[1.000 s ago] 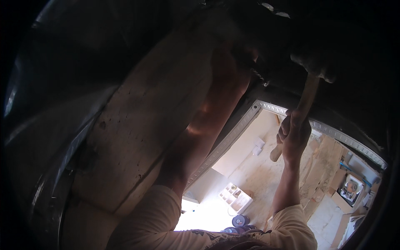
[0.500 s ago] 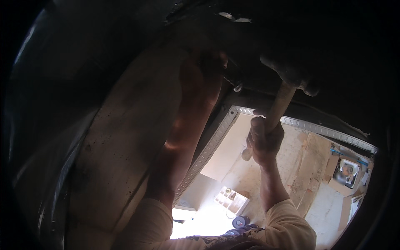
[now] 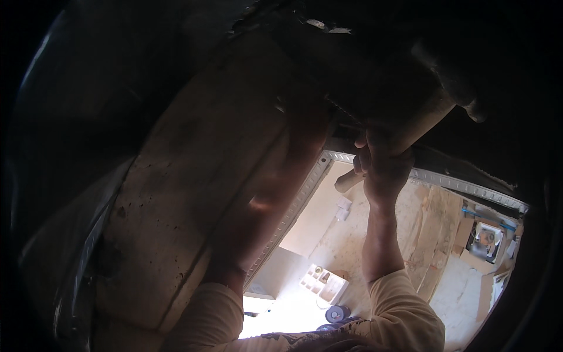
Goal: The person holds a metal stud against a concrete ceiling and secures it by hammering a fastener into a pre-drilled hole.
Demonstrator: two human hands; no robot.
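Hammer (image 3: 410,132) | right hand (image 3: 384,164) gripping its wooden handle | left hand (image 3: 305,111) raised in shadow, grip unclear

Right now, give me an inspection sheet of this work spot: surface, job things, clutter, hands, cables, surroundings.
Surface: wooden board, stained, beside a perforated metal rail.
Job things: hammer with a wooden handle, head in deep shadow.
Clutter: white tray and a dark roll on the floor below.
Hands: right hand gripping the hammer handle; left hand raised into shadow, grip unclear.
Cables: nothing seen.
Surroundings: dusty floor with wood planks far below.
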